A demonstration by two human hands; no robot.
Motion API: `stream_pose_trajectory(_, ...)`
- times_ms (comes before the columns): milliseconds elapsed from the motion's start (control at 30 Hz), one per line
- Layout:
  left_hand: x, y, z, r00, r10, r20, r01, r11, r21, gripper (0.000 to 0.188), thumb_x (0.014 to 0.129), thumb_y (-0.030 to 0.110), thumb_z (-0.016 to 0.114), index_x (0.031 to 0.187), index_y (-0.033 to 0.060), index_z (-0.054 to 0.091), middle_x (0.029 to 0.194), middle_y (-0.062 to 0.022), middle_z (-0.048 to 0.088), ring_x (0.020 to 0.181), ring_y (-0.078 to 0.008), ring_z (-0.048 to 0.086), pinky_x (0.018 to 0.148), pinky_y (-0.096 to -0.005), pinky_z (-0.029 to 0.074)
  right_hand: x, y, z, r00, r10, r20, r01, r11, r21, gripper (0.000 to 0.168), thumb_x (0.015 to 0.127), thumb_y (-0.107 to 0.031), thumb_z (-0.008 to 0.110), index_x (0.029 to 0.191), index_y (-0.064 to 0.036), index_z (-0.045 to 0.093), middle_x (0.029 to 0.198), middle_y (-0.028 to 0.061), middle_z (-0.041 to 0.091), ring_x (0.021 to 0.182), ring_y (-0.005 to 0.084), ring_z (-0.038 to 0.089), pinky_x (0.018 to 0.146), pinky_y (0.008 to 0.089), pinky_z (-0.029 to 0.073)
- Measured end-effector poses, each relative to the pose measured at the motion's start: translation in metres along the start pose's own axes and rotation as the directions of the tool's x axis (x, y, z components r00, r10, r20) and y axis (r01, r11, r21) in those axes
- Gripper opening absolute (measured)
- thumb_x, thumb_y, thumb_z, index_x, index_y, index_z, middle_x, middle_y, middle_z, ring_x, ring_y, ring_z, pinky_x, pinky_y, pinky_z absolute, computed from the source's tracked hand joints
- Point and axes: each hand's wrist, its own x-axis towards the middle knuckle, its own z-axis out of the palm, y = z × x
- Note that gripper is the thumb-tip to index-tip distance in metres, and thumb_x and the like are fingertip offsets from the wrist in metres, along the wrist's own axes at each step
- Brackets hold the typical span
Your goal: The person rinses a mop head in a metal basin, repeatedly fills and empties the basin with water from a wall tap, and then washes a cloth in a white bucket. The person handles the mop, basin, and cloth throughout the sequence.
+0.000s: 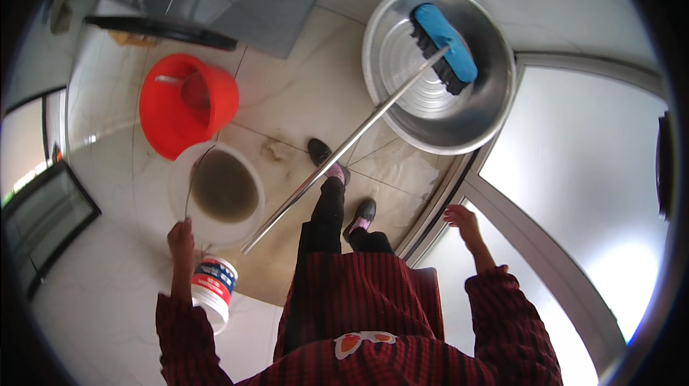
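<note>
My left hand (182,240) is closed on the thin wire handle (189,187) of a white plastic bucket (257,184). Murky brown water (225,187) stands inside that bucket. My right hand (462,223) hangs free at the right, fingers apart and holding nothing, near the frame of a frosted glass door (498,257). A floor brush with a blue head (444,39) and black bristles rests in a large metal basin (387,122). Its metal pole (328,162) slants across the floor view, with the end close to the white bucket.
A red plastic bucket (223,90) is tipped toward me beside the white one. Below my left hand is a smaller white pail (214,284) with a red and blue printed label. Brown dirt (277,149) and a wet patch (398,168) mark the tiles. A grey panel (258,4) stands at the back.
</note>
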Motion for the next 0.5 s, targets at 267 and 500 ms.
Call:
stream_pose_trajectory(267,-0.179,0.103,-0.064,0.984,0.18,-0.017,-0.179,0.983,0.052,0.037,0.088,0.022,0.051,0.057,0.0112,0.032,0.05,0.0051,0.027,0.044,-0.005,0.026,0.039,-0.0262,0.02,-0.094,0.099,0.127,0.987,-0.019,0.161,-0.013,0.98,0.196,0.024,0.086,-0.011,0.056,0.107,0.0,0.059,0.092,0.0092,0.066,0.077,0.017,0.064,0.066,0.0288,0.051)
stream_pose_trajectory(500,-0.302,0.167,-0.067,0.781,0.559,0.278,-0.595,0.801,0.063,0.031,0.086,0.021,0.053,0.061,0.0091,0.04,0.051,0.0044,0.032,0.045,-0.0063,0.03,0.04,-0.026,0.023,-0.178,0.096,0.183,0.899,-0.437,-0.017,0.438,0.899,0.033,0.03,0.079,-0.019,0.059,0.105,-0.004,0.06,0.094,0.0148,0.065,0.087,0.0292,0.063,0.078,0.0362,0.049)
